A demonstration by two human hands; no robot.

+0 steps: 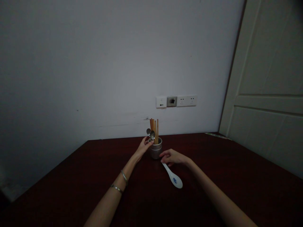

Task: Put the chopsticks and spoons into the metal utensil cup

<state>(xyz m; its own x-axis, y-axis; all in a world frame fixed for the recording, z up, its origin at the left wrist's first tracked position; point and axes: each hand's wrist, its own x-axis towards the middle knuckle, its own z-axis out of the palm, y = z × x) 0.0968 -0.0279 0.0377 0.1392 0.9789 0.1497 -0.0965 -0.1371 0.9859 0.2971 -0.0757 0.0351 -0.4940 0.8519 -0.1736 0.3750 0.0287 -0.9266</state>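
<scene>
My left hand (pixel 145 146) is closed at the left rim of a grey metal cup (pixel 156 152), thumb in front and fingers partly hidden. Just above these fingers, two metal spoons (pixel 152 135) stick up from the cup, bowls upward. Several wooden chopsticks (pixel 155 130) stand upright beside them. A white ceramic spoon (pixel 174 178) with a blue mark lies on the table, its bowl towards me. At its handle's far end, near the cup's base, my right hand (pixel 174 157) has its fingers bent round the handle.
The dark red table (pixel 94 167) reaches back to a grey wall (pixel 106 63). Sockets and switches (pixel 176 101) sit on the wall above it. A pale panelled door (pixel 267 94) borders the right side. A thin flat strip (pixel 218 136) lies at the back right edge.
</scene>
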